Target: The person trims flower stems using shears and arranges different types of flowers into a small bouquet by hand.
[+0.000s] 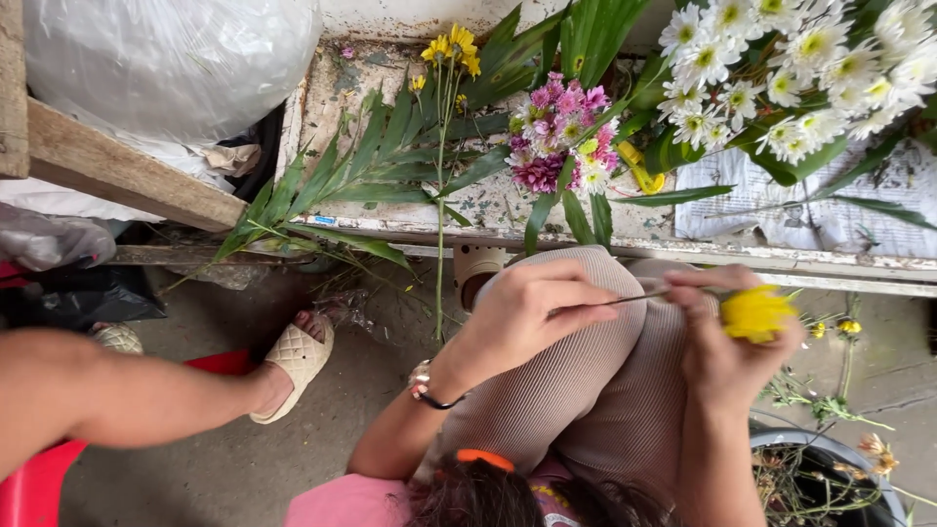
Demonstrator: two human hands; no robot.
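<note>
Head view, looking down over the person's own hair and pink top. Left hand sits over the lap, fingers pinched narrow on a thin stem. Right hand is just right of it, fingers curled shut around the same stem right under a yellow flower; the stem runs between the two hands. The flower is above the right knee, near the front edge of the worktop.

Below the flower, a dark bucket with stem scraps on the floor. Loose small yellow blooms lie right of the flower. Well left of the flower, another person's leg with a cream sandal on the floor, beside a red stool.

Beyond the flower, on the worktop: a pink and purple bunch up-left, a yellow tape strip just beside that bunch, white daisies straight above on newspaper. Palm leaves and a tall yellow-headed stem further left. Far left of the flower, a white plastic bag behind a wooden plank.
</note>
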